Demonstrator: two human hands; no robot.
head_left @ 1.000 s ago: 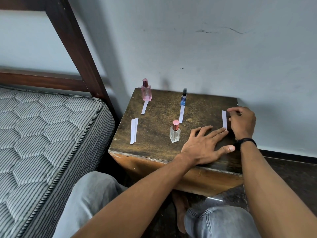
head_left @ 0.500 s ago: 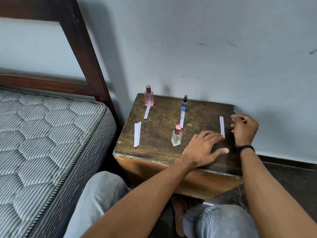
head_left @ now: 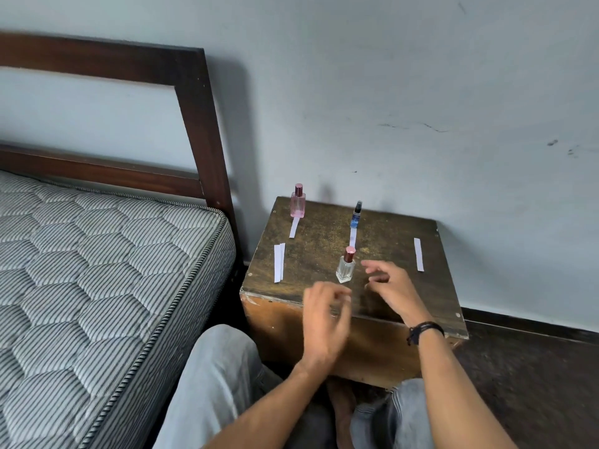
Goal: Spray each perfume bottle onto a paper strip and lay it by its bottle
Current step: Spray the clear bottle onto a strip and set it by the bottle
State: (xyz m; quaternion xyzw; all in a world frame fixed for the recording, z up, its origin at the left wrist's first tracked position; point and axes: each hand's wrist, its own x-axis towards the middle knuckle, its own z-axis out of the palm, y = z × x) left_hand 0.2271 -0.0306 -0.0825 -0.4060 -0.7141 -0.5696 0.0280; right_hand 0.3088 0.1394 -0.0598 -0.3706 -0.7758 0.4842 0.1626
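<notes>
On the counter (head_left: 382, 241), three bottles. At the back left corner, pink bottle (head_left: 297, 202), upright, with paper strip (head_left: 294, 227) laid lengthwise just in front of its base. At the back middle, slim blue bottle (head_left: 356, 215), likewise with second strip (head_left: 352, 236) directly before it. Probably finished with these two, judging from the pairing: strip kept close to bottle, so as not to confuse the scents afterwards.

Nearer to the front edge, clear bottle (head_left: 345, 268) with rose cap, upright, cap on, no strip of its own beside. Most likely the one not yet sprayed.

At the left side, two spare strips (head_left: 279, 262) lying side by side, apart from every bottle; seemingly kept there as stock. At the right side, single strip (head_left: 418, 254), well apart from the clear bottle and with no bottle near.

Left hand (head_left: 325, 319) hovering over the front edge, fingers (head_left: 337, 293) loosely curled and blurred, nothing seen inside. Right hand (head_left: 389, 283), with dark wristband (head_left: 424, 330), hovering just right of the clear bottle, fingers (head_left: 376, 268) half spread and slightly bent, pinching nothing, not touching the glass.

Placed on both sides of the clear bottle, apparently in order to take it: one for the body, one for the cap. Next, probably: remove cap, fetch a strip, spray. Beware of the narrow base, easy to tip by a careless reach.

To the left, mattress (head_left: 97, 270) and dark headboard (head_left: 201, 131).
</notes>
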